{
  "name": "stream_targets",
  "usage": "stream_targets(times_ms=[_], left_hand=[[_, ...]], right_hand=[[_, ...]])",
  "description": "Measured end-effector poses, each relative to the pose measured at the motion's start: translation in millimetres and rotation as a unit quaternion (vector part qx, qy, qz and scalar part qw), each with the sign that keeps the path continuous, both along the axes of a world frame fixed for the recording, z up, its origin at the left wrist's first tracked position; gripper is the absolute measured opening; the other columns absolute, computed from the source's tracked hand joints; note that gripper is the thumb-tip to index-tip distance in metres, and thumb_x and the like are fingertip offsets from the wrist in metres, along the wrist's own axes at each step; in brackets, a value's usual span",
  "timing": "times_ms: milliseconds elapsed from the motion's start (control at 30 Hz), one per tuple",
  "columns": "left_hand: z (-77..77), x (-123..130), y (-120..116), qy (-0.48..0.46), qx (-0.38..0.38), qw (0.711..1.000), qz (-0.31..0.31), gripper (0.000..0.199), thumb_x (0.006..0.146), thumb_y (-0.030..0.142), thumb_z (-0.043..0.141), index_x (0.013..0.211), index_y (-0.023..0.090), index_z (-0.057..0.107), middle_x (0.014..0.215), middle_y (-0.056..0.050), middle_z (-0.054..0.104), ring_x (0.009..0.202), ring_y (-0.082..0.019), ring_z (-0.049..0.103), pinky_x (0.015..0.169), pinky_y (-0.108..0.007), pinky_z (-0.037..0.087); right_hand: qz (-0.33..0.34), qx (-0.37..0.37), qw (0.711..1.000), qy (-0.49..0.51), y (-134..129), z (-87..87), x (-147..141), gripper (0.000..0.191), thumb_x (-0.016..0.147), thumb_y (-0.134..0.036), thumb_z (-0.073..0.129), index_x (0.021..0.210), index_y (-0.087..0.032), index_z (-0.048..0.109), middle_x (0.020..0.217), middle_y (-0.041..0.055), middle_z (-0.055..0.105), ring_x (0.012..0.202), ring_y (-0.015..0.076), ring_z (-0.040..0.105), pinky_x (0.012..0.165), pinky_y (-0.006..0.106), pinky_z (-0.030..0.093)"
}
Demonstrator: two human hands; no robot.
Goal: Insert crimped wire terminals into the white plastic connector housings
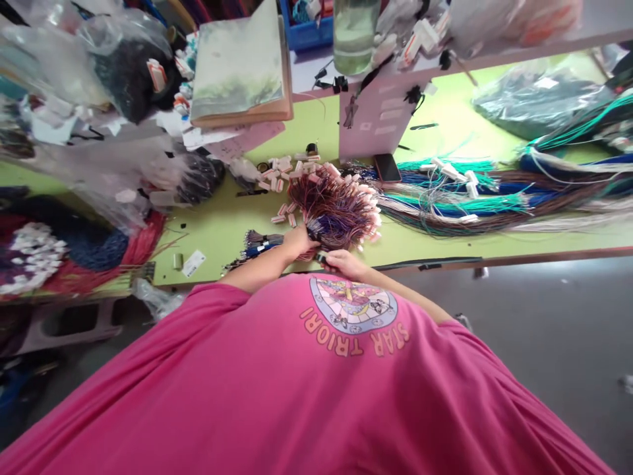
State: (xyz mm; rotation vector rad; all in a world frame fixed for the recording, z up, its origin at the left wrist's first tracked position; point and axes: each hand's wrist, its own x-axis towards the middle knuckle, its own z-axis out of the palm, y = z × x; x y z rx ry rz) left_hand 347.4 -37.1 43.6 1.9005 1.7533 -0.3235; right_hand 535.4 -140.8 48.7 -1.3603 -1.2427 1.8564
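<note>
Pink shirt cloth fills the near view, and just past it both hands meet at the table edge. Her left hand is closed around the gathered neck of a fanned wire bundle; the right hand pinches a small dark piece beside that neck. Loose white connectors lie near the bundle, and long teal and blue wire hanks wait to the right, so I judge plenty remains.

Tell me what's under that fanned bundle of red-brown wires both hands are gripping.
The wire bundle lies over the green table. Loose white connectors sit beside it; anything beneath is covered.
</note>
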Motion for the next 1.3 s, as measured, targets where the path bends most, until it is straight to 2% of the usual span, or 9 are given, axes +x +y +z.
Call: stream_targets(times_ms=[133, 300, 467, 600, 800, 933, 1100, 1200, 1300], left_hand=[[5.7, 0.7, -3.2, 0.016, 0.008, 1.000, -0.012, 0.105, 0.073, 0.062, 0.079, 0.154, 0.011, 0.036, 0.139, -0.028, 0.061, 0.131, -0.041, 0.059, 0.110, -0.047, 0.043], [22.4, -31.9, -27.9, 0.043, 0.024, 0.996, -0.077, 0.138, 0.062, 0.052, 0.088, 0.166, 0.010, 0.008, 0.172, -0.026, 0.009, 0.159, -0.042, 0.011, 0.128, -0.056, 0.007], [28.9, -68.3, -36.1, 0.078, 0.007, 0.993, -0.092, 0.113, 0.070, 0.031, 0.078, 0.164, 0.011, 0.020, 0.171, -0.022, 0.020, 0.160, -0.039, 0.013, 0.128, -0.054, 0.003], [28.1, -73.1, -16.8, 0.053, -0.031, 0.993, -0.100, 0.105, 0.070, 0.030, 0.074, 0.163, 0.014, 0.029, 0.158, -0.020, 0.047, 0.144, -0.033, 0.047, 0.122, -0.037, 0.030], [46.6, -66.4, 4.2, 0.007, -0.094, 0.993, -0.073, 0.080, 0.063, 0.032, 0.077, 0.141, 0.026, 0.061, 0.129, -0.013, 0.073, 0.117, -0.036, 0.069, 0.102, -0.039, 0.049], [90.3, -65.1, 19.1, -0.053, -0.140, 0.987, -0.055, 0.064, 0.062, 0.034, 0.075, 0.126, 0.028, 0.071, 0.117, -0.007, 0.078, 0.106, -0.031, 0.073, 0.093, -0.035, 0.054], [183.3, -44.6, 41.9, -0.125, -0.182, 0.975, -0.003, 0.073, 0.051, 0.027, 0.072, 0.124, 0.026, 0.072, 0.112, -0.001, 0.079, 0.110, -0.030, 0.072, 0.095, -0.034, 0.055], [241.0, -19.1, 42.9, -0.268, -0.219, 0.935, 0.082, 0.081, 0.049, 0.023, 0.075, 0.129, 0.026, 0.069, 0.123, 0.004, 0.075, 0.124, -0.030, 0.066, 0.110, -0.036, 0.047], [278.8, 3.7, 29.4, -0.306, -0.167, 0.923, 0.163, 0.077, 0.049, 0.020, 0.079, 0.126, 0.021, 0.070, 0.116, 0.003, 0.076, 0.114, -0.028, 0.069, 0.111, -0.040, 0.046]], right_hand=[[-0.050, 0.063, 0.996, -0.042, -7.8, 25.0, 104.8, 0.056, 0.080, -0.073, 0.058, 0.079, -0.018, 0.068, 0.081, 0.0067, 0.068, 0.071, 0.0143, 0.058, 0.065, 0.026, 0.048], [-0.112, 0.050, 0.971, -0.207, -64.7, 0.0, 211.4, 0.067, 0.082, -0.075, 0.040, 0.088, -0.015, 0.068, 0.081, 0.0117, 0.069, 0.059, 0.0137, 0.053, 0.057, 0.027, 0.044], [-0.015, 0.029, 0.932, -0.361, -104.1, -34.7, 200.6, 0.043, 0.086, -0.052, 0.049, 0.086, -0.017, 0.074, 0.079, 0.0119, 0.073, 0.072, 0.0229, 0.065, 0.067, 0.032, 0.047], [0.084, 0.060, 0.898, -0.427, -77.4, -42.5, 169.2, 0.030, 0.091, -0.037, 0.051, 0.095, -0.022, 0.076, 0.106, 0.0120, 0.077, 0.094, 0.0259, 0.070, 0.081, 0.032, 0.047], [0.183, 0.083, 0.874, -0.442, -52.1, -42.1, 158.9, 0.032, 0.097, -0.034, 0.047, 0.098, -0.023, 0.077, 0.108, 0.0100, 0.078, 0.098, 0.0249, 0.071, 0.082, 0.030, 0.049], [0.212, 0.080, 0.873, -0.432, -50.6, -46.6, 168.2, 0.032, 0.097, -0.030, 0.047, 0.092, -0.024, 0.077, 0.101, 0.0108, 0.079, 0.094, 0.0267, 0.073, 0.077, 0.031, 0.050], [0.228, 0.089, 0.874, -0.420, -32.0, -58.0, 170.4, 0.034, 0.102, -0.031, 0.044, 0.099, -0.020, 0.075, 0.107, 0.0128, 0.077, 0.099, 0.0251, 0.072, 0.081, 0.032, 0.051], [0.250, 0.114, 0.871, -0.407, -15.4, -62.7, 166.0, 0.029, 0.104, -0.035, 0.049, 0.107, -0.017, 0.071, 0.111, 0.0098, 0.074, 0.099, 0.0195, 0.070, 0.087, 0.034, 0.054], [0.284, 0.153, 0.859, -0.398, 2.7, -65.0, 162.5, 0.029, 0.101, -0.041, 0.059, 0.114, -0.017, 0.068, 0.112, 0.0062, 0.070, 0.098, 0.0171, 0.068, 0.088, 0.037, 0.058]])
